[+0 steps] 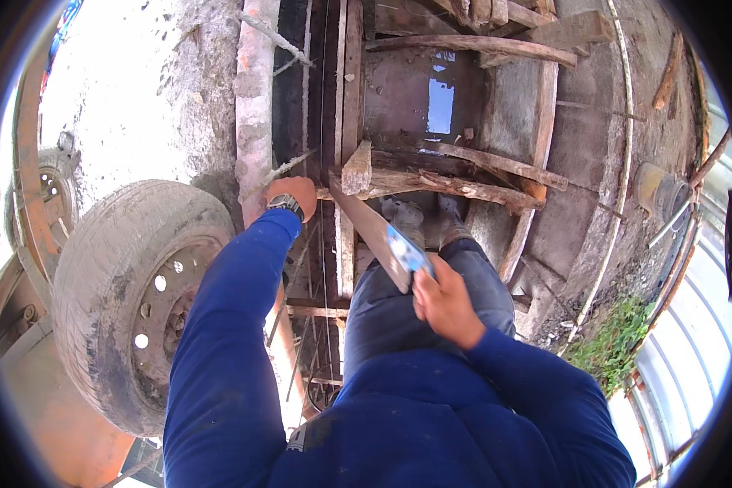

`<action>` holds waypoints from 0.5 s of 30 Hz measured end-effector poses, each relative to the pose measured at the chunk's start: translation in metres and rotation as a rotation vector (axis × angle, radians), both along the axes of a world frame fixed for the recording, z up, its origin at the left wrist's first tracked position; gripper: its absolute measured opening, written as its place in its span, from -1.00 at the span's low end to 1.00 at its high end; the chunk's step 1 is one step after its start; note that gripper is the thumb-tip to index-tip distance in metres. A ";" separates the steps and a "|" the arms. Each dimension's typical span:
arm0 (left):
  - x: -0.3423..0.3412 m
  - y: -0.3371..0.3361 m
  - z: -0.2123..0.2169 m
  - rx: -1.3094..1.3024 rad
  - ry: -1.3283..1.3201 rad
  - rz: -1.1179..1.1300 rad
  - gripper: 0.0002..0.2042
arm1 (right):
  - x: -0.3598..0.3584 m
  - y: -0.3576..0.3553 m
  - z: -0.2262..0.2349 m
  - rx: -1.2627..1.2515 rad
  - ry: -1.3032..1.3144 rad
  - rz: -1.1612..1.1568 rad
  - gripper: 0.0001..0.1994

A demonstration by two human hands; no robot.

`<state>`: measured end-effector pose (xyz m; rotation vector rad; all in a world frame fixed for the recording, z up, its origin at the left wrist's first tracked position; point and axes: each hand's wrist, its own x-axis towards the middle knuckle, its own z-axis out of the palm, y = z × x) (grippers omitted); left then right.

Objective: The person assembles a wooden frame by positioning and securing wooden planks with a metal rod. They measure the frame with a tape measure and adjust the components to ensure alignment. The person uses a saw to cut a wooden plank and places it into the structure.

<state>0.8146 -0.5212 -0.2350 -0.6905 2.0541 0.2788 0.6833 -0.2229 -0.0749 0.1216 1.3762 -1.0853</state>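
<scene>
My right hand is closed round the blue and white handle of a handsaw. The saw's blade slants away to the left, and its far end meets a rough wooden pole near the pole's left end. That pole lies crosswise over a trench, in front of my boots. My left hand, with a watch at the wrist, is closed at the pole's left end, beside a concrete-crusted post. Its fingertips are hidden. A squared timber end juts up right beside the blade.
A muddy tyre on a rim stands at my left. Rebar stubs poke out of the crusted post. Wooden braces span the trench, with a puddle at its bottom. On the right are a bucket, weeds and metal sheeting.
</scene>
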 end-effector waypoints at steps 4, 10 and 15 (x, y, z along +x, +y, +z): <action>0.018 -0.001 -0.006 -0.035 0.034 0.044 -0.78 | -0.009 -0.002 0.040 0.024 0.070 0.106 -0.80; 0.003 0.007 -0.006 -0.017 0.062 0.023 -0.78 | 0.012 -0.022 -0.033 -0.039 -0.022 -0.022 -0.75; 0.003 0.002 0.005 -0.016 0.006 0.025 -0.78 | -0.023 0.040 0.060 -0.019 0.204 0.213 -0.64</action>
